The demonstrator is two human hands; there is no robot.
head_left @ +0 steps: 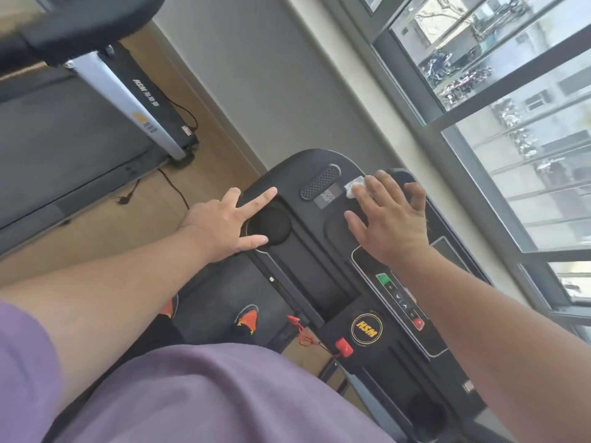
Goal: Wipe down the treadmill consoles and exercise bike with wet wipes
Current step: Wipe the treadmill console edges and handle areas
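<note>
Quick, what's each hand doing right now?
Left hand: open, fingers spread on the treadmill console.
Right hand: open, pressing a white wipe flat.

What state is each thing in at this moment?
Right hand: flat, fingers spread, pressing the wet wipe.
Wet wipe: crumpled under the fingertips, on the console.
Left hand: open, resting at the cup holder rim.
Safety key: on the console.
</note>
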